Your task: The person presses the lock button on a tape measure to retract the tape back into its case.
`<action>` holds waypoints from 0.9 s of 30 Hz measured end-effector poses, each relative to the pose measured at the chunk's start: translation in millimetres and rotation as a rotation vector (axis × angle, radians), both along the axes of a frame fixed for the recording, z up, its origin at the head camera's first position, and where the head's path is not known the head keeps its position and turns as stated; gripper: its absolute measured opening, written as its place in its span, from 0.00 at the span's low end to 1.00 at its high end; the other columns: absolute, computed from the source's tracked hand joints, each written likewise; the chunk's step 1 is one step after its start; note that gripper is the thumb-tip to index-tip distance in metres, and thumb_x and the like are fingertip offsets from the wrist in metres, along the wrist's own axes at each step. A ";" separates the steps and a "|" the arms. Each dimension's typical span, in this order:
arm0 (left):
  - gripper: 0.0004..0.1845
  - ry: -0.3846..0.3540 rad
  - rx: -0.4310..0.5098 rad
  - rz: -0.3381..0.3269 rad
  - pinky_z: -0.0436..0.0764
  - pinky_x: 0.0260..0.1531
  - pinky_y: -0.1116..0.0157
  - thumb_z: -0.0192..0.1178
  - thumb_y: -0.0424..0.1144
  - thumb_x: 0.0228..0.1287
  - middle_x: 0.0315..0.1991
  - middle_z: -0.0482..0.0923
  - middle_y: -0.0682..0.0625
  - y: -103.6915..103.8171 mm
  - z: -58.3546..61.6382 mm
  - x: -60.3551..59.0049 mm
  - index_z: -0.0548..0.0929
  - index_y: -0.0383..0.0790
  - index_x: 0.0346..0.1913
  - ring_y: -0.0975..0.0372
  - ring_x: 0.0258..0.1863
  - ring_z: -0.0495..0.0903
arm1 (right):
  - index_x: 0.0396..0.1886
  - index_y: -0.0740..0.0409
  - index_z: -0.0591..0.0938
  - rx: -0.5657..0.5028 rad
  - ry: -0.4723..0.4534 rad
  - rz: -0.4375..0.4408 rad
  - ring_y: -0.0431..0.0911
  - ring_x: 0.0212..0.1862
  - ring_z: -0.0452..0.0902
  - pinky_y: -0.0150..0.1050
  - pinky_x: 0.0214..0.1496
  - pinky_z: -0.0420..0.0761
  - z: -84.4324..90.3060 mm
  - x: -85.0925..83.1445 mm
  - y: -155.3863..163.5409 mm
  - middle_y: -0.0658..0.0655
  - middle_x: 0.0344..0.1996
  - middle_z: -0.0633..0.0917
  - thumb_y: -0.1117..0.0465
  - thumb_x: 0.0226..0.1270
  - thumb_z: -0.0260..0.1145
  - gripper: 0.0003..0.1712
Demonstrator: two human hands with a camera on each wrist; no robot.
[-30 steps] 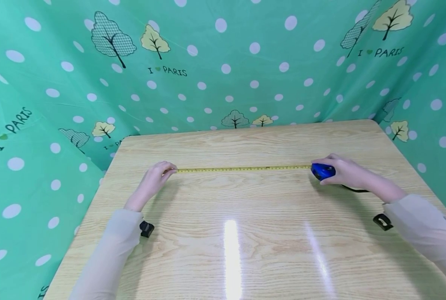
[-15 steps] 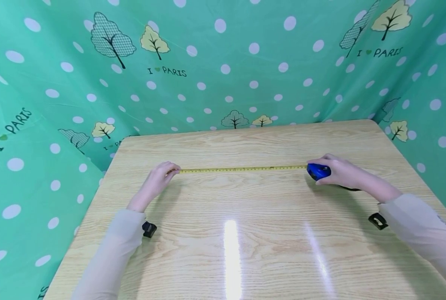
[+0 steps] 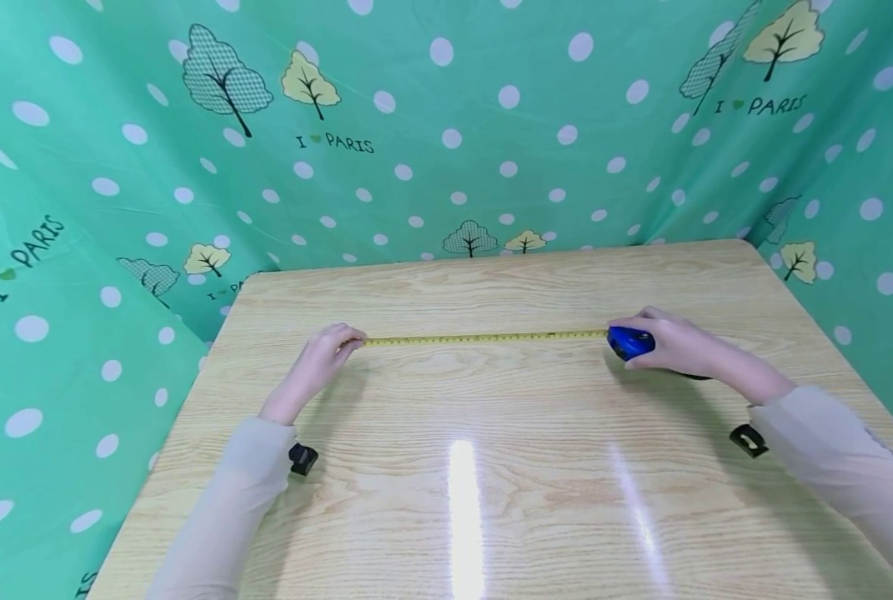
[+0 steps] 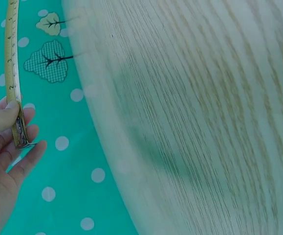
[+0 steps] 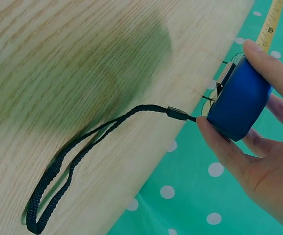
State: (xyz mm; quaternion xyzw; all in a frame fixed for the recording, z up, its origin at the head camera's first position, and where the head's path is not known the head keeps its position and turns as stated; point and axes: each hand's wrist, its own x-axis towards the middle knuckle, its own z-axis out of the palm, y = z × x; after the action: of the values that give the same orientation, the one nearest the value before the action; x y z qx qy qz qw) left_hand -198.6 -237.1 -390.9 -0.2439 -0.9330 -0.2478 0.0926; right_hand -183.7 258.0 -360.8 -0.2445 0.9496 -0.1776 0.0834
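Observation:
A yellow tape blade (image 3: pixel 484 338) stretches between my two hands above the wooden table (image 3: pixel 536 292). My left hand (image 3: pixel 324 354) pinches its free end between thumb and fingers; the small metal hook (image 4: pixel 23 143) shows below the thumb in the left wrist view. On the right, my right hand (image 3: pixel 679 343) grips the blue tape measure case (image 3: pixel 629 342), thumb on one side and fingers on the other. From the case a black wrist strap (image 5: pixel 53 181) loops down over the wood in the right wrist view.
A green dotted curtain (image 3: pixel 416 125) with printed trees hangs behind the table and at both sides. Black wrist-worn mounts show at the left cuff (image 3: pixel 303 458) and the right cuff (image 3: pixel 749 440). Bright light reflections (image 3: pixel 463 517) lie on the near tabletop.
My right hand has moved left with the tape measure case. My left hand has shifted slightly right, so the exposed stretch of tape is shorter.

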 end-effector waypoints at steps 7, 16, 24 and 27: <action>0.07 -0.006 -0.005 -0.016 0.78 0.35 0.60 0.55 0.28 0.59 0.34 0.78 0.43 7.0 0.8 0.2 0.80 0.32 0.39 0.54 0.36 0.77 | 0.59 0.61 0.69 -0.001 0.003 0.011 0.59 0.42 0.73 0.50 0.37 0.77 -1.3 -2.2 -6.6 0.68 0.44 0.72 0.55 0.49 0.70 0.37; 0.07 -0.020 -0.015 -0.022 0.78 0.35 0.61 0.56 0.28 0.58 0.33 0.78 0.43 12.5 1.1 -0.4 0.80 0.30 0.39 0.54 0.35 0.77 | 0.59 0.60 0.69 -0.008 -0.010 0.017 0.59 0.42 0.73 0.50 0.38 0.78 -2.1 -4.3 -13.3 0.68 0.44 0.72 0.52 0.49 0.69 0.37; 0.06 -0.017 -0.013 -0.029 0.78 0.33 0.62 0.56 0.29 0.58 0.33 0.78 0.44 17.1 1.3 -1.4 0.80 0.30 0.37 0.55 0.34 0.77 | 0.59 0.60 0.69 -0.026 -0.017 0.020 0.59 0.43 0.73 0.50 0.37 0.78 -4.6 -5.2 -16.0 0.68 0.44 0.71 0.56 0.50 0.69 0.36; 0.05 -0.015 -0.013 -0.033 0.77 0.32 0.62 0.56 0.29 0.58 0.32 0.78 0.44 19.2 2.0 -1.2 0.80 0.31 0.36 0.55 0.34 0.76 | 0.59 0.60 0.69 -0.032 -0.021 0.018 0.59 0.43 0.72 0.50 0.38 0.78 -4.4 -5.2 -17.1 0.68 0.44 0.71 0.57 0.50 0.70 0.36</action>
State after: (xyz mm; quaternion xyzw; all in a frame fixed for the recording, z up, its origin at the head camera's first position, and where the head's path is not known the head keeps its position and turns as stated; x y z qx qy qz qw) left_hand -199.8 -217.9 -388.9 -0.2582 -0.9311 -0.2449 0.0796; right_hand -188.9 240.8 -365.2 -0.2526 0.9434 -0.1945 0.0912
